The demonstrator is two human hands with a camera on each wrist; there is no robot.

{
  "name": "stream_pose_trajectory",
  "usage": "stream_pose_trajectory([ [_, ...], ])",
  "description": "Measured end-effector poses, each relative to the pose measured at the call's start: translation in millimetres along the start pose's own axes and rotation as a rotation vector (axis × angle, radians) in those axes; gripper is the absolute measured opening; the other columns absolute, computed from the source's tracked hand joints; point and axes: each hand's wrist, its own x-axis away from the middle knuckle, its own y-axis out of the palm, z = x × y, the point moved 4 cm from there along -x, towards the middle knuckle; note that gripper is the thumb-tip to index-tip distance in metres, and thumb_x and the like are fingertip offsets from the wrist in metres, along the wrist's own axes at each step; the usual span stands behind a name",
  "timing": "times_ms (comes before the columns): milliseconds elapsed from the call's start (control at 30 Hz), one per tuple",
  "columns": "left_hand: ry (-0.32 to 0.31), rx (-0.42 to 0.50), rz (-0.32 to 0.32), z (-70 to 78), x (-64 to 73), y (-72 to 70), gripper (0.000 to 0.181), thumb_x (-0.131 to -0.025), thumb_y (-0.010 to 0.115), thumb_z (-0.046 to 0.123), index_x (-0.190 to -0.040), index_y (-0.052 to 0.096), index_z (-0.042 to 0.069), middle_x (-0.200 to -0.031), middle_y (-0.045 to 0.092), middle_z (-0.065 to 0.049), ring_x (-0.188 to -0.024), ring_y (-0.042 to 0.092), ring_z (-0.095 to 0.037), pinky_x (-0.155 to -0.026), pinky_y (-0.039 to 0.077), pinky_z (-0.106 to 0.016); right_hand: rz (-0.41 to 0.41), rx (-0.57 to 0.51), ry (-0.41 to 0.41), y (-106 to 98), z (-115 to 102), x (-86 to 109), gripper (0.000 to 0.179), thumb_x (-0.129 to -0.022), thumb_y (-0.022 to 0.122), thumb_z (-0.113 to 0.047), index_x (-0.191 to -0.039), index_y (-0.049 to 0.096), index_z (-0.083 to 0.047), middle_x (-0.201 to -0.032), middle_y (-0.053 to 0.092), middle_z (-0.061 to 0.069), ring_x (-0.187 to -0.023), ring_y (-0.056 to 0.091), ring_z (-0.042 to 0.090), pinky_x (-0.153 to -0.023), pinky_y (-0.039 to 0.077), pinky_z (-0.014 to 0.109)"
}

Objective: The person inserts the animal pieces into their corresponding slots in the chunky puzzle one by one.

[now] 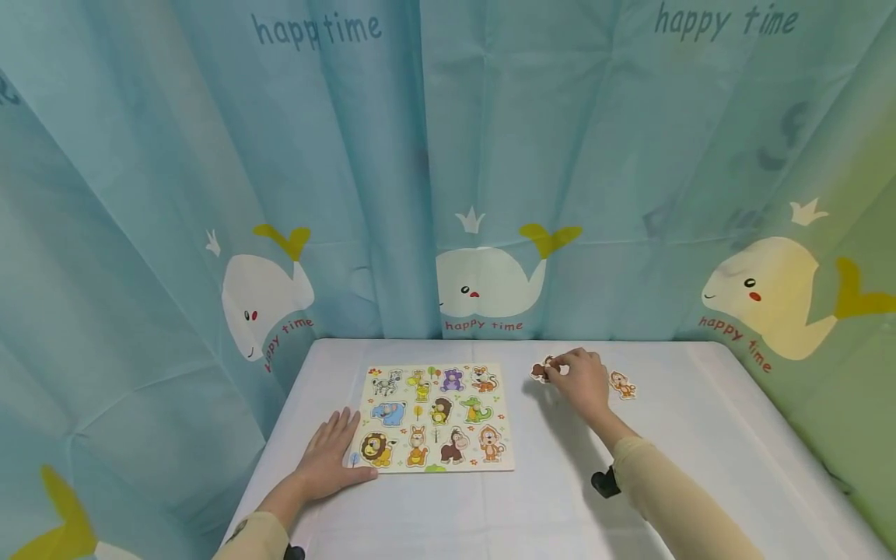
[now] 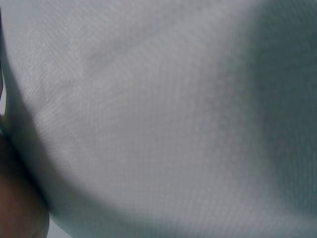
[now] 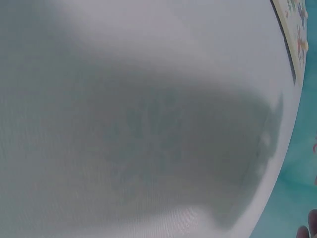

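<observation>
A flat animal puzzle board [image 1: 465, 373] lies on the white table in the head view, with a zebra, a lion, a crocodile and other animals on it. My left hand [image 1: 325, 459] rests at its left side, fingers extended, thumb touching the lower left corner. To the right of the board, my right hand [image 1: 582, 383] pinches a brown animal puzzle piece [image 1: 540, 371] with a pale outline; the fingers partly hide it. Just right of that hand lies a monkey puzzle piece [image 1: 621, 385]. Only fingertips [image 3: 302, 232] of the right hand show in the right wrist view.
The white tabletop [image 1: 434, 513] ends at the back against a blue-green curtain [image 1: 490, 163] printed with whales. Both wrist views show mostly white cloth; a board corner [image 3: 292, 44] appears at the upper right of the right one.
</observation>
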Motion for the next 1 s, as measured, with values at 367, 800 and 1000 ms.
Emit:
stream_pose_trajectory([
  [367, 0.04, 0.019, 0.033, -2.5, -0.2, 2.2, 0.123, -0.077, 0.073, 0.071, -0.161, 0.022, -0.002, -0.167, 0.013, -0.027, -0.154, 0.003, -0.046, -0.124, -0.002, -0.059, -0.038, -0.037, -0.046, 12.2, -24.1, 13.6, 0.013, -0.088, 0.079, -0.025, -0.086, 0.079, -0.012, -0.104, 0.068, 0.01, -0.103, 0.056, 0.035, -0.084, 0.046, 0.055],
  [800, 0.008, -0.016, 0.006, -4.0, -2.1, 2.4, 0.123, -0.077, 0.074, 0.071, -0.161, 0.02, -0.001, -0.168, 0.01, -0.025, -0.154, 0.002, -0.045, -0.124, -0.001, -0.058, -0.08, -0.031, -0.117, 29.4, -52.9, 31.7, 0.009, -0.084, 0.082, -0.024, -0.08, 0.077, -0.017, -0.099, 0.068, 0.003, -0.099, 0.057, 0.03, -0.081, 0.048, 0.05],
  [1000, 0.017, -0.017, 0.008, -4.7, -2.7, 3.0, 0.125, -0.077, 0.071, 0.075, -0.162, 0.019, 0.0, -0.168, 0.01, -0.025, -0.155, 0.001, -0.043, -0.124, -0.002, -0.057, -0.088, -0.016, -0.166, 37.2, -65.1, 41.1, 0.011, -0.082, 0.084, -0.023, -0.076, 0.075, -0.021, -0.097, 0.068, 0.001, -0.096, 0.058, 0.028, -0.078, 0.049, 0.048],
])
